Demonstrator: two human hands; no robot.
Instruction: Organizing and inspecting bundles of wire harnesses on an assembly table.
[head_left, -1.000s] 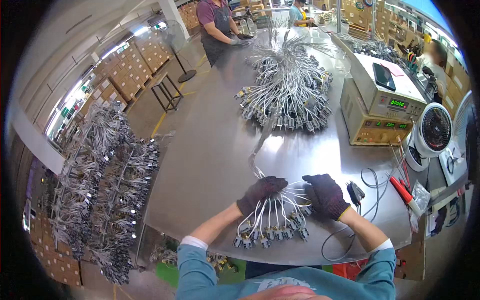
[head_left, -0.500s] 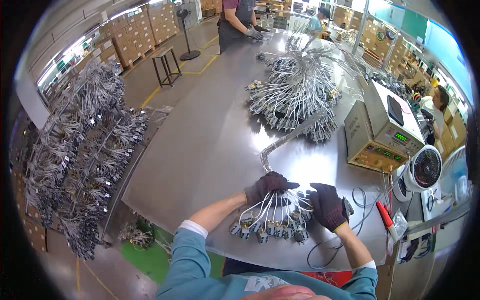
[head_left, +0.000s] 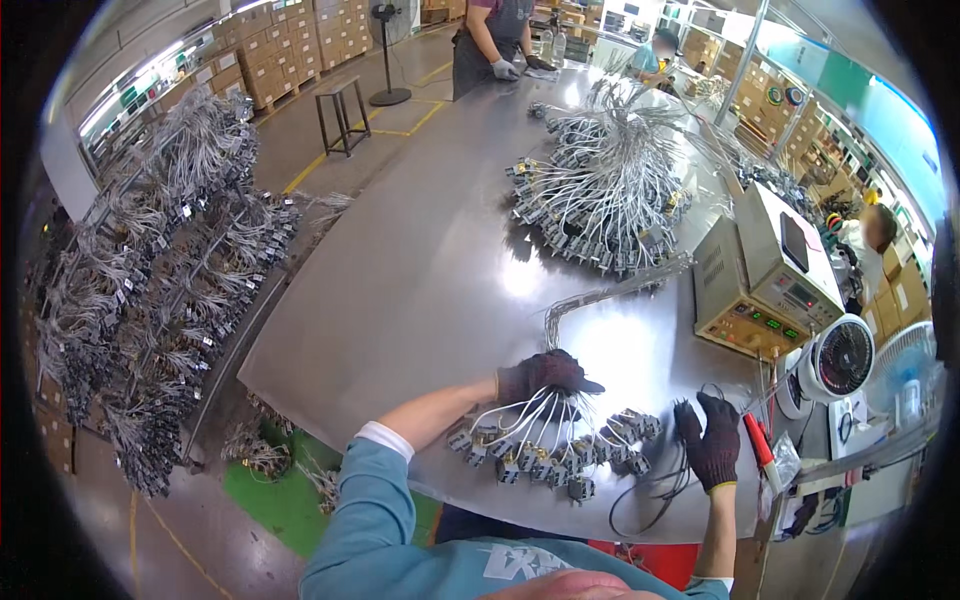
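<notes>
My left hand, in a dark glove, grips a bundle of white wires whose small connector blocks fan out on the steel table toward me. My right hand, also gloved, hovers with fingers spread just right of the connectors, beside a black cable loop. It holds nothing that I can see.
A big heap of wire harnesses lies mid-table. A beige test instrument, a small fan and a red-handled tool stand to the right. Racks of hanging harnesses fill the left. Another person works at the far end.
My right hand has come off the connector bundle and moved right with fingers spread. My left hand keeps its grip on the wires. The view has tilted further left.
</notes>
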